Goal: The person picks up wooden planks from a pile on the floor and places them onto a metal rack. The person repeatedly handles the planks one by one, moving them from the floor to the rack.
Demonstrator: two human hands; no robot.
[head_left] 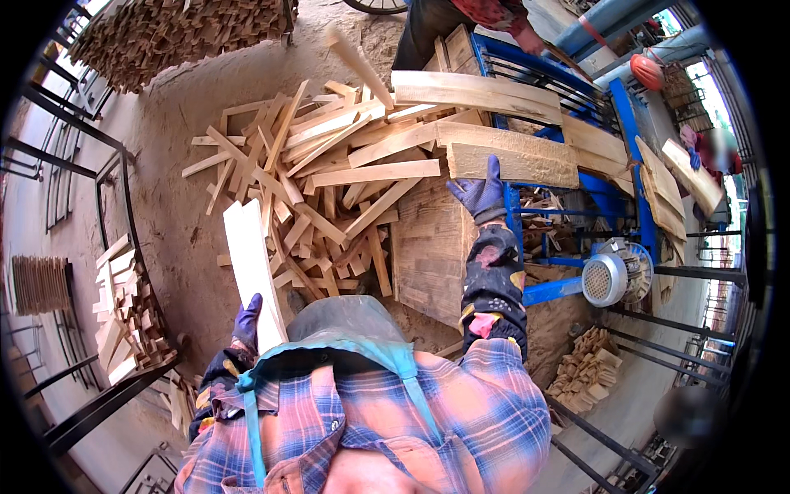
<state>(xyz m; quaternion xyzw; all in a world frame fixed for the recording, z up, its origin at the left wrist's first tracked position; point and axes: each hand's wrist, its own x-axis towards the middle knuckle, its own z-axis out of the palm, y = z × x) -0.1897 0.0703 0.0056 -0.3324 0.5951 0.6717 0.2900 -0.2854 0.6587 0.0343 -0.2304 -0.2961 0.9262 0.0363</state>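
Clasping pale board (251, 267) in left hand (246, 324), near-left of woodpile (378, 174); touching plank (531, 167) with spread right hand (480, 198), right of woodpile.

Patterned sleeves (495, 276) join a plaid shirt (485, 403) to purple gloves (480, 198).

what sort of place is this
Most likely a woodworking shop or small sawmill: boards lie on a blue metal frame beside what looks like an electric motor, and a big heap of loose wooden strips covers the ground.
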